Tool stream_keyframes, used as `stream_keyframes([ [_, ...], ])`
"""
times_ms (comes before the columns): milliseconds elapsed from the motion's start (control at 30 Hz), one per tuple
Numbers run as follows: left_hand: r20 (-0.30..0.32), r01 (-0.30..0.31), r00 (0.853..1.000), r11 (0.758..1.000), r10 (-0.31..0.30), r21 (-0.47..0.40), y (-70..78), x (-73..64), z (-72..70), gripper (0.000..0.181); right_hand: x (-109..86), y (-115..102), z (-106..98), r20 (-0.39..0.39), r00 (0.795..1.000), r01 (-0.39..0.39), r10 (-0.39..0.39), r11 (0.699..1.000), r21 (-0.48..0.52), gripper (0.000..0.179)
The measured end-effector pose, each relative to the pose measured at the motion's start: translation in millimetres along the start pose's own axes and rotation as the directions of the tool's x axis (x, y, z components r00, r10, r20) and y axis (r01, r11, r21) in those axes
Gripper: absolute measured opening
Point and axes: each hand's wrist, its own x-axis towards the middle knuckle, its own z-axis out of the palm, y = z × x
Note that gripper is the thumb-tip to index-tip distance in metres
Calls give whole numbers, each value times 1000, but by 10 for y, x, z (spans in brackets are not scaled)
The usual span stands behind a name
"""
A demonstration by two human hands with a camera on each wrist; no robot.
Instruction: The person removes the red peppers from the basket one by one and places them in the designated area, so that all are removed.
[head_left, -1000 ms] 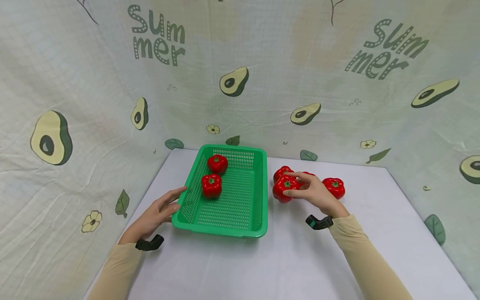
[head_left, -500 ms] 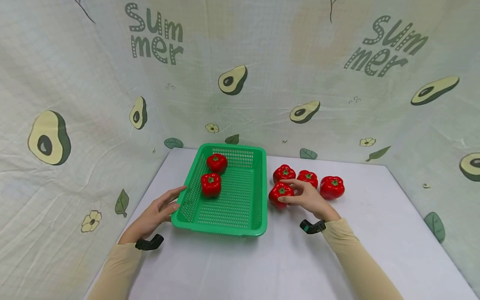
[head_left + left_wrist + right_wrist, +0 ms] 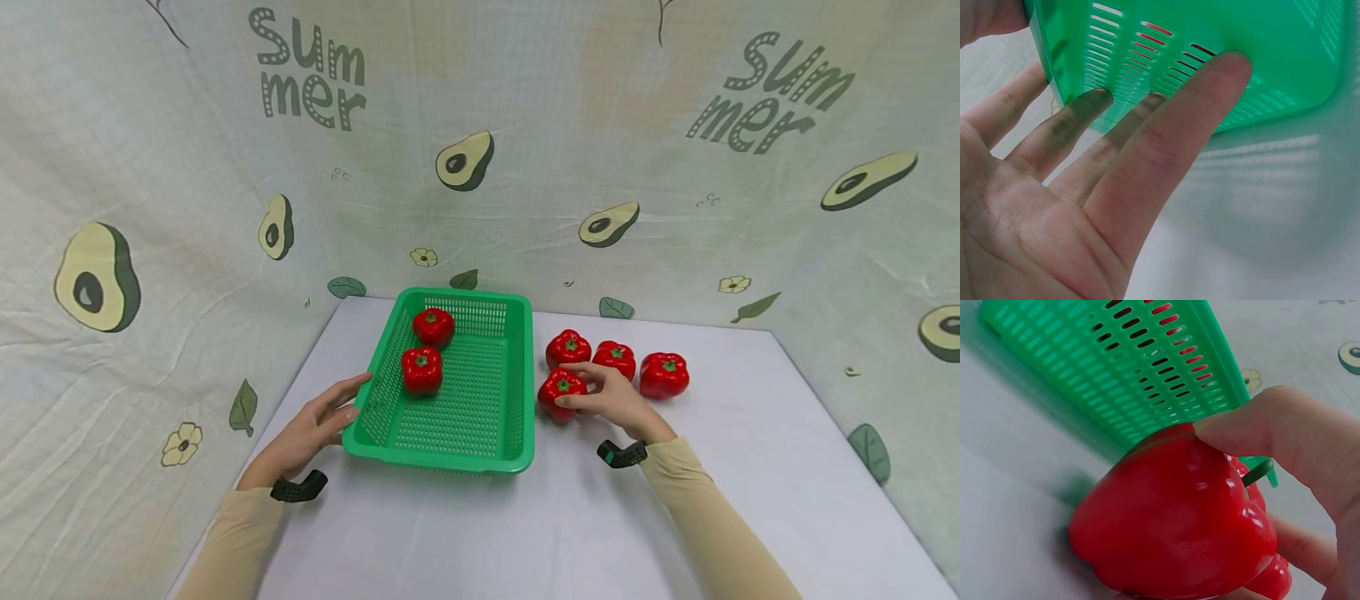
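Note:
A green plastic basket (image 3: 450,458) sits on the table with two red bell peppers inside, one behind the other (image 3: 422,371) along its left side. My left hand (image 3: 306,429) rests against the basket's left outer wall; in the left wrist view its extended fingertips (image 3: 1229,65) touch the slotted side. Just right of the basket, my right hand (image 3: 618,402) holds a red bell pepper (image 3: 557,392) between thumb and fingers. This pepper (image 3: 1172,512) lies on its side in the right wrist view, its green stem showing. Part of the right hand's grip is hidden behind it.
Three more red bell peppers stand on the white table (image 3: 750,433): one behind the held pepper (image 3: 567,347), one in the middle (image 3: 617,357) and one farther right (image 3: 663,376). An avocado-print cloth (image 3: 525,125) rises at the back and sides.
My right hand has brought the held pepper slightly left and nearer, away from the other peppers, beside the basket's right wall. The left hand and the basket have stayed put.

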Motion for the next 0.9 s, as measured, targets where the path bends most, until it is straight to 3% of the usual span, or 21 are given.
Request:
stream_keyframes([
  [267,-4,-2,1000,1000,2,0,-16,0,-7,53,-122,-227,3,26,1000,0,0,1000,-1,62],
  [367,-4,-3,1000,1000,3,-1,-17,0,-9,53,-102,-187,-6,28,1000,1,-1,1000,8,63],
  [600,-2,5,1000,1000,-5,-4,10,-11,-3,54,74,148,1,4,1000,-3,3,1000,-9,67],
  [900,-9,0,1000,1000,0,14,11,-1,4,53,59,148,-2,-2,1000,1,-1,1000,-31,70],
])
